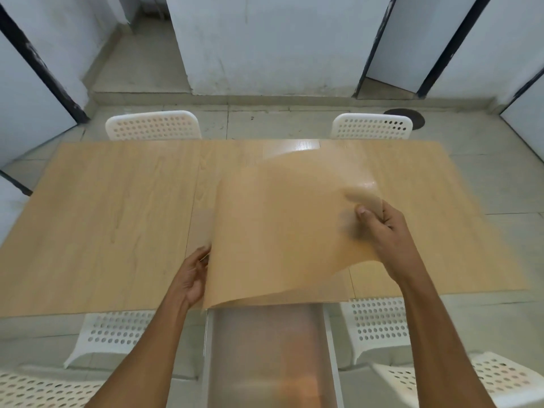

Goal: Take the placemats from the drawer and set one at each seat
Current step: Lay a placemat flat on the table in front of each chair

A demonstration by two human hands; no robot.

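Thin tan placemats (282,231) — bowed, blurred — held above the open drawer (269,354) and table edge.

The surface (117,216) runs left to right across the view. Behind its far edge stand two chairs, one at the left (153,125) and one at the right (371,126). Two more chairs sit at the near edge, one left (112,331) and one right (378,322), with an open drawer (265,357) between them. A placemat (279,231) is raised over the surface's middle right, the left hand (192,278) at its near left edge, the right hand (382,228) at its right edge.
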